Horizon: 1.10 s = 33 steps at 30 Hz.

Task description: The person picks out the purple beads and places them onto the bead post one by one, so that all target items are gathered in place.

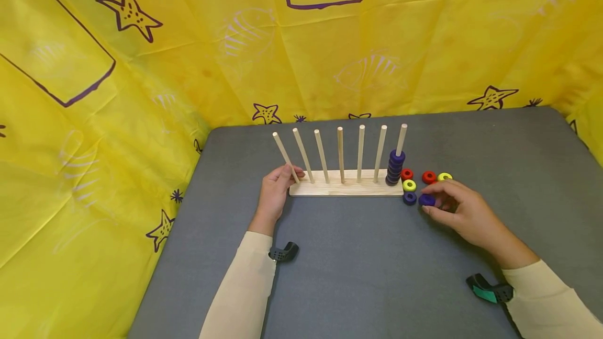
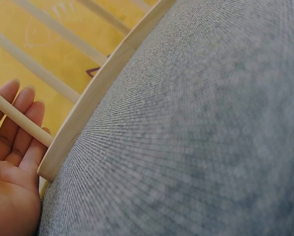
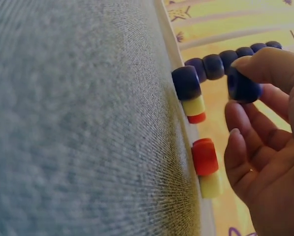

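Observation:
A wooden base (image 1: 346,188) carries seven upright pegs; the rightmost peg holds a stack of blue rings (image 1: 394,167). My left hand (image 1: 284,176) rests against the base's left end, its straight fingers (image 2: 18,123) lying behind the leftmost peg (image 2: 23,123). My right hand (image 1: 425,199) pinches a blue ring (image 1: 427,201) between thumb and fingers, just right of the base and low over the table. In the right wrist view that blue ring (image 3: 244,87) sits in my right hand (image 3: 238,82), close to the stack of blue rings (image 3: 225,60).
Loose rings lie right of the base: red (image 1: 407,174), yellow (image 1: 409,185), blue (image 1: 410,198), a second red (image 1: 429,177) and a second yellow (image 1: 445,177). The grey table (image 1: 358,266) is walled by yellow cloth (image 1: 141,93) at the back and left.

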{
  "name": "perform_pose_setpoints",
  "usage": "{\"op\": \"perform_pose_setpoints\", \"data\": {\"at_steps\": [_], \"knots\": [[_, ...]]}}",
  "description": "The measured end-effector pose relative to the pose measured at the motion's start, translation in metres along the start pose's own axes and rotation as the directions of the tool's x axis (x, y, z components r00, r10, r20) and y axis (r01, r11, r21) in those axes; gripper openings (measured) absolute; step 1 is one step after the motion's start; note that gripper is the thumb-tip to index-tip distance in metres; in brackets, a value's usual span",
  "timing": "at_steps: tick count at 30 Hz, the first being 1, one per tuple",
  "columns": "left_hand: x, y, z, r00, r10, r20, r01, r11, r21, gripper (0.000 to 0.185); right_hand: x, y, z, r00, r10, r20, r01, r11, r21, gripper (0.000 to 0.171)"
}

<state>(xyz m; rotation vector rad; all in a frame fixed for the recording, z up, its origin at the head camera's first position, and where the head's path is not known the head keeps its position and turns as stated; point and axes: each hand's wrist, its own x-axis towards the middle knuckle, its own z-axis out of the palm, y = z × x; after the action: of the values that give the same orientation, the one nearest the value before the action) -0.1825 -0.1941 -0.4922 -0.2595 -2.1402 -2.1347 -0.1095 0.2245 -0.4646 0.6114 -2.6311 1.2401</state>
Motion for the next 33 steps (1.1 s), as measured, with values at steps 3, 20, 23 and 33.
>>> {"op": "perform_pose_setpoints", "data": {"at_steps": [3, 20, 23, 33], "knots": [[0.000, 0.000, 0.000, 1.000, -0.003, 0.001, 0.003, 1.000, -0.007, 0.043, 0.001, -0.002, -0.001, 1.000, 0.003, -0.011, -0.003, 1.000, -0.005, 0.036], [-0.007, 0.029, 0.006, 1.000, -0.003, 0.029, 0.003, 1.000, 0.007, 0.043, 0.009, -0.013, -0.013, 0.996, -0.082, -0.044, 0.081, 0.996, -0.020, 0.043], [-0.007, 0.029, 0.006, 0.999, -0.002, 0.033, 0.002, 1.000, 0.003, 0.043, 0.011, -0.015, -0.016, 0.993, -0.109, -0.055, 0.108, 0.994, -0.020, 0.045], [-0.007, 0.030, 0.006, 0.999, 0.002, 0.039, -0.002, 1.000, -0.001, 0.042, 0.018, -0.024, -0.023, 0.988, -0.141, -0.060, 0.138, 0.989, -0.050, 0.044]]}}
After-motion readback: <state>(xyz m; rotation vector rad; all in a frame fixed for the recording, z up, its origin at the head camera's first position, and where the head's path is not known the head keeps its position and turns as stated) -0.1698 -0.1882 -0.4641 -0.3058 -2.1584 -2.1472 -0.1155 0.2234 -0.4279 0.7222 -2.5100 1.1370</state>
